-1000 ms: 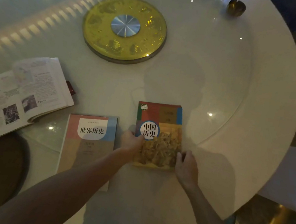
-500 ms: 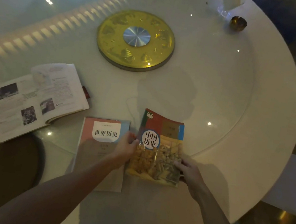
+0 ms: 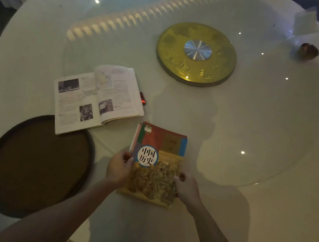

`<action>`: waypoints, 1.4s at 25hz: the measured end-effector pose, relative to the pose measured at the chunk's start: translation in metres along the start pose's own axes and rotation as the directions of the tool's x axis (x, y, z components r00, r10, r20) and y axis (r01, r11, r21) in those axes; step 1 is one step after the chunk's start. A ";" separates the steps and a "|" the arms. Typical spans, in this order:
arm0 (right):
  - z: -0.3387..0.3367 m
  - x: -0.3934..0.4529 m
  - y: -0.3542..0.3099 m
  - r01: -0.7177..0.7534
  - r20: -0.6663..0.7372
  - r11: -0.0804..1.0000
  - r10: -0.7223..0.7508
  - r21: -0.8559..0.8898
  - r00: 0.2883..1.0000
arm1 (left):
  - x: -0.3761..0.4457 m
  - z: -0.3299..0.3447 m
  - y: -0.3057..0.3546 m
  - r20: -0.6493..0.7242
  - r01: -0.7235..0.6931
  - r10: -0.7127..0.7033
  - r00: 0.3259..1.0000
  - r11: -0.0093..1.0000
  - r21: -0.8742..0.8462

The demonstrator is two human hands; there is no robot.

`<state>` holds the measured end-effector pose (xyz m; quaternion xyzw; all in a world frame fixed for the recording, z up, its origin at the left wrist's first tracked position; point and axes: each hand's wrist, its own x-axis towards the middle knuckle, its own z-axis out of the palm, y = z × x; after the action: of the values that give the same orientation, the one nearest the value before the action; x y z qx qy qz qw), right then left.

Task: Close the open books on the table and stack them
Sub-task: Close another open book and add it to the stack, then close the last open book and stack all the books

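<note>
Two hands (image 3: 119,168) (image 3: 187,188) — glossy, perhaps stacked, book (image 3: 156,162).

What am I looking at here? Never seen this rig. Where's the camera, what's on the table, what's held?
No robot: a person's bare hands, filmed by a wide-angle camera on their head, looking down. Only one view. On the round white table lie an open book, a gold disc and a dark round tray. The left hand and right hand grip the sides of a closed book, which sits on another closed book whose edge shows at its left. The open one is not yet closed.
</note>
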<state>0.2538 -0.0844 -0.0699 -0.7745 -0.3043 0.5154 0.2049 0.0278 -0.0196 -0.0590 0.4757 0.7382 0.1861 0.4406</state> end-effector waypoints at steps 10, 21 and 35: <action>0.028 -0.002 -0.002 0.023 -0.230 0.959 -0.091 -0.282 0.969 | 0.009 -0.010 -0.022 0.096 -0.127 0.110 0.989 0.973 0.194; 0.009 0.025 -0.034 -0.140 -0.266 0.990 0.134 -0.001 0.955 | 0.047 -0.004 0.032 0.162 -0.113 0.080 0.984 0.971 0.210; 0.045 0.077 -0.178 0.290 -0.183 0.908 -0.353 -0.302 0.917 | 0.102 -0.106 0.033 -0.218 -0.253 0.234 0.948 0.965 -0.066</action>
<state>0.1877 0.0988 -0.0266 -0.7888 -0.4693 0.3337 0.2149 -0.0582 0.0997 -0.0265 0.5201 0.7063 0.3222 0.3562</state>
